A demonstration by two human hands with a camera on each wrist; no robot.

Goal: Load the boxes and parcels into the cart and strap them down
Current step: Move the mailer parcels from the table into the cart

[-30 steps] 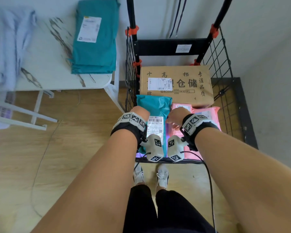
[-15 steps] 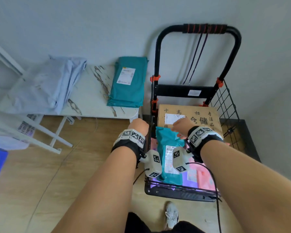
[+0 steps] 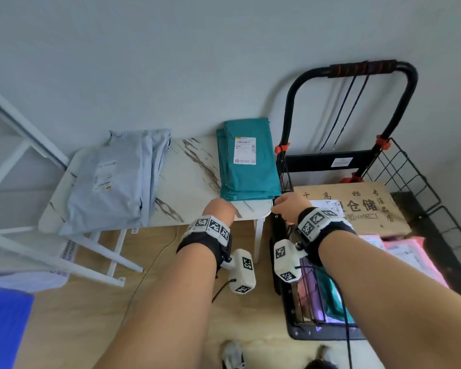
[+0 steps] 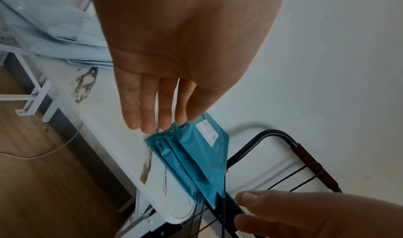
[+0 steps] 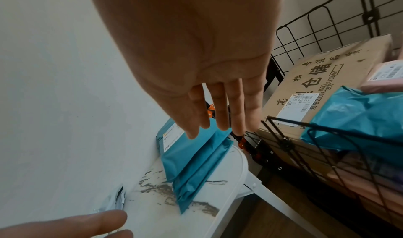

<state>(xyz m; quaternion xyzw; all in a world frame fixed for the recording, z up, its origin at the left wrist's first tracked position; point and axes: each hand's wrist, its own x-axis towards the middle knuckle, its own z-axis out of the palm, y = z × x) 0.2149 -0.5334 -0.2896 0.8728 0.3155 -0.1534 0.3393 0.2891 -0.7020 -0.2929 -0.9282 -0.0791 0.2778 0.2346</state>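
Note:
A stack of teal parcels lies at the right end of the white marbled table. My left hand hovers over the table's near edge, fingers straight and empty, its fingertips just short of the teal stack. My right hand hangs open and empty over the gap between table and black wire cart, its fingers above the stack. In the cart are a cardboard box, pink parcels and a teal parcel.
Pale grey-blue parcels are piled on the table's left half. Black cords hang from the cart's handle. A white metal frame leans at the left. A cable runs over the wooden floor.
Both hands have lifted out of the cart, leaving the teal parcel there, and moved left to the table's teal stack. The head view swung up and left.

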